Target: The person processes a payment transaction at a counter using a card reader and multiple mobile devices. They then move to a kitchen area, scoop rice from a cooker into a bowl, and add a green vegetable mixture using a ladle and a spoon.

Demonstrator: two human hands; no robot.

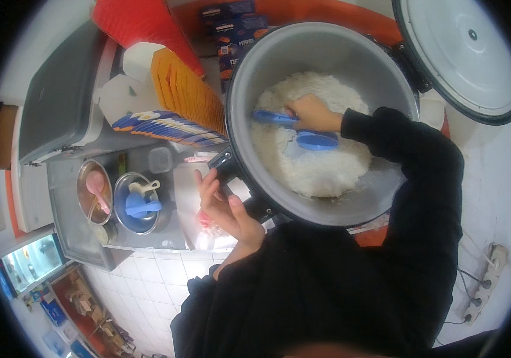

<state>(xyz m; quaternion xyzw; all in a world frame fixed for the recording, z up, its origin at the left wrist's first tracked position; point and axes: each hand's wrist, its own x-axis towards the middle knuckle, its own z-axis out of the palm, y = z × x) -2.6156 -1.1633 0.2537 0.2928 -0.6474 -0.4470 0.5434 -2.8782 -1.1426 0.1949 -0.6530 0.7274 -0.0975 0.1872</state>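
Inside the large grey rice cooker pot [321, 43] lies a mound of white rice [321, 176]. My right hand [315, 114] reaches over the rice, its fingers closed around a blue rice paddle [273, 117]. Just below that hand, a second blue piece [317, 142] rests on the rice; whether it belongs to the same paddle I cannot tell. My left hand [231, 212] is beside the pot's black side handle [240, 182], fingers spread and holding nothing. Contact between that hand and the handle is unclear.
The cooker's round lid [470, 53] stands raised at the upper right. Stacked folded cartons [187, 89] are left of the pot. Two metal bowls [125, 221] [82, 203] with pink and blue utensils sit on the steel counter [64, 221]. A power strip [487, 283] is at right.
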